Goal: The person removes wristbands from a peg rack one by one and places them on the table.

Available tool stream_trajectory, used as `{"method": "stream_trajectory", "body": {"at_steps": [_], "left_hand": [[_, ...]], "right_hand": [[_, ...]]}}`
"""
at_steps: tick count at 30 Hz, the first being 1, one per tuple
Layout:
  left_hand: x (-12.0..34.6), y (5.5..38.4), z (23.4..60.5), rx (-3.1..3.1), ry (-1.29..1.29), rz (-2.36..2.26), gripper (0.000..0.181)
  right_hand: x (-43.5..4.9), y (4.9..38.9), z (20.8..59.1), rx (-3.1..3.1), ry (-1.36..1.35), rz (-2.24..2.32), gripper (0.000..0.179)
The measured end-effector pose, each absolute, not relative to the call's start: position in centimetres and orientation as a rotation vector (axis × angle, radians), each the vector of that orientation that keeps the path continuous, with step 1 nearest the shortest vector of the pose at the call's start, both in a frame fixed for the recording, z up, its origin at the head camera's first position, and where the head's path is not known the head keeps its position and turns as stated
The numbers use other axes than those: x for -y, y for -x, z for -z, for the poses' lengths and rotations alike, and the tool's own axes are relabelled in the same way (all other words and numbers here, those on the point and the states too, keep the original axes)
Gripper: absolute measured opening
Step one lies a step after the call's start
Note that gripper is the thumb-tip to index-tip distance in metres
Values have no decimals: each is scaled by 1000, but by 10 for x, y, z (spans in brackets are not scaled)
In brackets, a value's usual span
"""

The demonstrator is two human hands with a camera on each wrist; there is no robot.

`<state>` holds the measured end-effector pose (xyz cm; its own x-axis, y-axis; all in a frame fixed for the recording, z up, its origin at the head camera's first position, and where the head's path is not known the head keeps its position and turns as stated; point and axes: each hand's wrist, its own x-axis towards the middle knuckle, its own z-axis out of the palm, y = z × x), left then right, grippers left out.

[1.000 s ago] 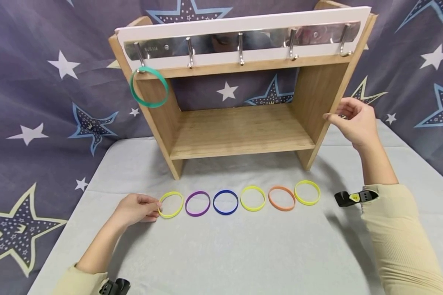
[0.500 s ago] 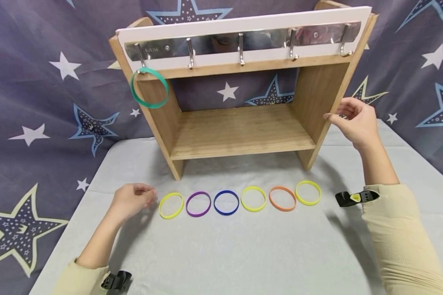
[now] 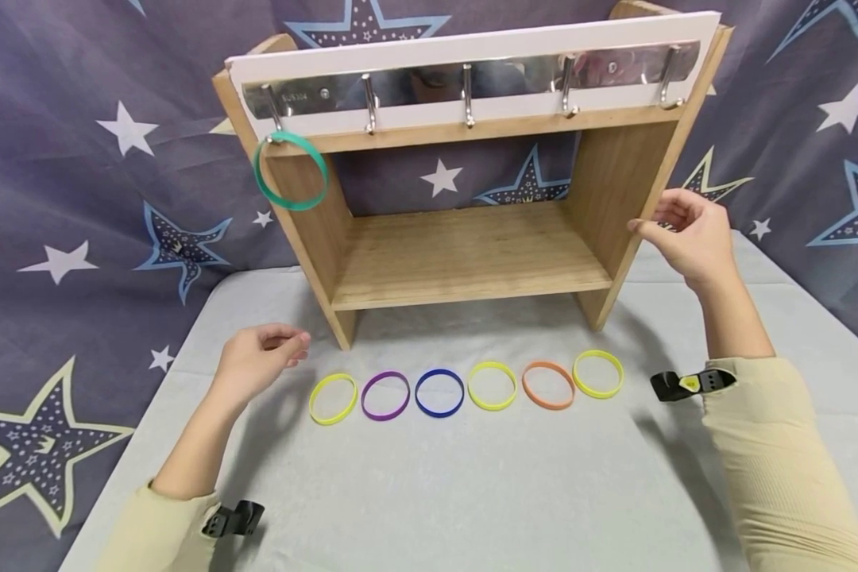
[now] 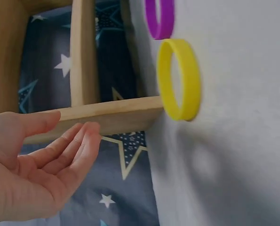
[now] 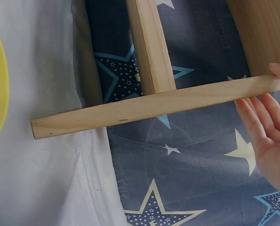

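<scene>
My right hand grips the right side panel of the wooden shelf, thumb on the front edge; in the right wrist view its fingers lie along the panel's outer face. Over the table, left of the shelf's left leg, my left hand hangs with nothing in it. The left wrist view shows its thumb and fingers apart and loosely bent. Nearest to it lies a yellow wristband, first in a row with a purple wristband and a blue wristband.
Further right lie a yellow wristband, an orange wristband and another yellow wristband. A green wristband hangs from the leftmost hook of the metal hook rail. Behind the table stands a star-patterned curtain.
My left hand has let go of the leftmost yellow wristband, lifted off and moved away toward the shelf. The wristbands lie as before, and my right hand keeps its grip on the shelf.
</scene>
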<state>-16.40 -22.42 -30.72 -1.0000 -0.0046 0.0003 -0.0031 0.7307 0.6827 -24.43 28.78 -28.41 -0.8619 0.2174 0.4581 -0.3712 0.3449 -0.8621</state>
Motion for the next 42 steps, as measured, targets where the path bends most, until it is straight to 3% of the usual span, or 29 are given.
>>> {"method": "stream_trajectory", "body": {"at_steps": [10,18,28,42], "left_hand": [[215,174,281,2667,103,1487,41],[201,178,250,2039,217,2060,12],[186,180,222,1626,313,2334,18],[176,186,210,1375,194,2493,14]], "right_hand": [[-289,244,285,2118,-127,-1534,32],[-291,246,285,2122,-109,-1545,34],[-294,245,282,2187,-116,-1514,30],[-304,244,282,2277,-92,-1514,32]]}}
